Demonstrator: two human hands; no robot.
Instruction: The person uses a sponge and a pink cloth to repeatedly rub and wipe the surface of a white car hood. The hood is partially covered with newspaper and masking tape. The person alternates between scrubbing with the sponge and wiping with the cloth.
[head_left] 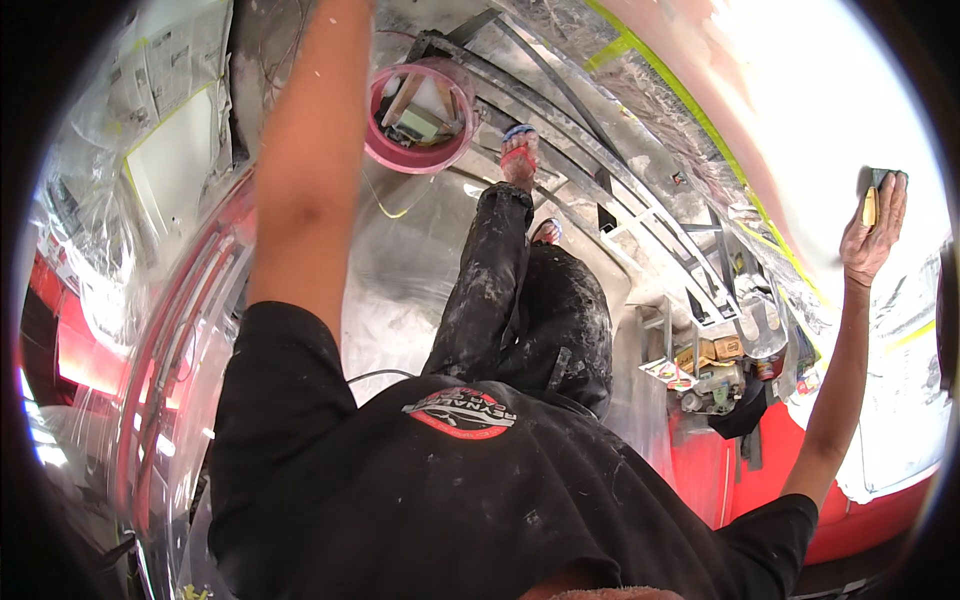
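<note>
My right hand (873, 235) is stretched far out to the right, against a bright white panel (800, 120). Its fingers press on a sanding block (870, 207) with a yellow side and a dark grey-green face, which lies against the panel surface. Part of the block is hidden under the fingers. My left arm (310, 150) reaches up past the upper edge, so the left hand is out of the picture and whatever it touches does not show.
A pink bucket (378, 140) with a green block and wooden pieces stands on the dusty floor. Beside my feet lies a long metal frame (590, 150). Yellow-green tape (690, 100) edges the panel. A cluttered shelf (715, 365) is at right; plastic sheeting (90, 210) hangs at left.
</note>
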